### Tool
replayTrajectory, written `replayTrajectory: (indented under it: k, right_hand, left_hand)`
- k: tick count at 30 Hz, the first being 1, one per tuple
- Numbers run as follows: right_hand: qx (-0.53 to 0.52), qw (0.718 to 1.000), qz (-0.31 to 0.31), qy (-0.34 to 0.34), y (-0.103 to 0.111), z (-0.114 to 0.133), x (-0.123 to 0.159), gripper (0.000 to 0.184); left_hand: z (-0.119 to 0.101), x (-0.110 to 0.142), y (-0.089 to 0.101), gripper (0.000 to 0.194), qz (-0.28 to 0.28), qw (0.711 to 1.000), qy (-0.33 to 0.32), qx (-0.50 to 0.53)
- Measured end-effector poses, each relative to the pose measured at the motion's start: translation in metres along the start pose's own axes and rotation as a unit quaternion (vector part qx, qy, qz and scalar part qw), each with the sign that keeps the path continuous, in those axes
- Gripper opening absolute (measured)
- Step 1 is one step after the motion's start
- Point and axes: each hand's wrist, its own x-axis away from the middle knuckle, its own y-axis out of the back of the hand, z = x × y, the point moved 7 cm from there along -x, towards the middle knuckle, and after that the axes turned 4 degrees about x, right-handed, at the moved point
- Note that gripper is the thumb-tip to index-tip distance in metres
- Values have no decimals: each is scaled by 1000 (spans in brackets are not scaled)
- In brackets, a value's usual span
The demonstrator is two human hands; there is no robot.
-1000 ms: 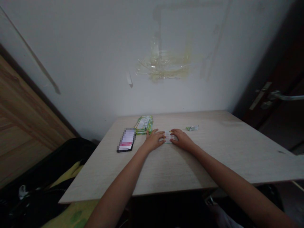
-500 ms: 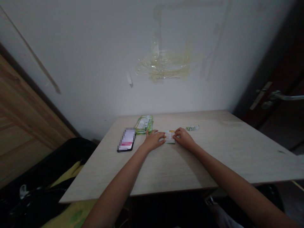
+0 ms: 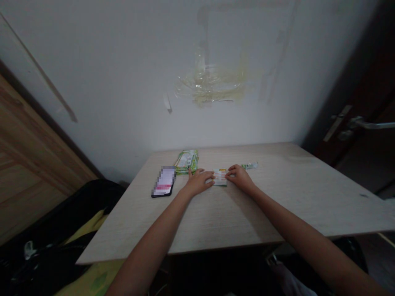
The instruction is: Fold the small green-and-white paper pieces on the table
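Observation:
A small white-and-green printed packet [image 3: 220, 177] lies flat on the table between my hands. At its left edge, the fingers of my left hand [image 3: 199, 181] hold it down, with the hand low against the table. My right hand [image 3: 238, 177] has its thumb and fingertips drawn together on the packet's right edge. Just beyond my left hand sits a stack of flat green-and-white packets [image 3: 187, 160]. Behind my right hand is a small shiny green-and-clear piece of packaging [image 3: 250, 165], which is not touched.
To the left of my left hand, a phone [image 3: 164, 181] lies on the pale wooden table [image 3: 216, 222]. A wall with old tape [image 3: 212, 86] rises behind the table. On the right is a dark door with a metal handle [image 3: 370, 124]; dark and yellow items [image 3: 89, 230] are below left.
The view has shifted very slightly. Both hands stay on the packet in almost the same pose, and the other things on the table have not moved.

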Motion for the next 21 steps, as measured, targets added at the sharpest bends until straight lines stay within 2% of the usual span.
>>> replayTrajectory:
  k: [12, 21]
  right_hand:
    - [31, 999, 24, -25, -1, -3, 0, 23]
    - [114, 991, 60, -20, 1, 5, 1, 35]
  left_hand:
    - [1, 1, 0, 34, 3, 1000, 0, 3]
    - [0, 1, -1, 38, 9, 1000, -2, -23]
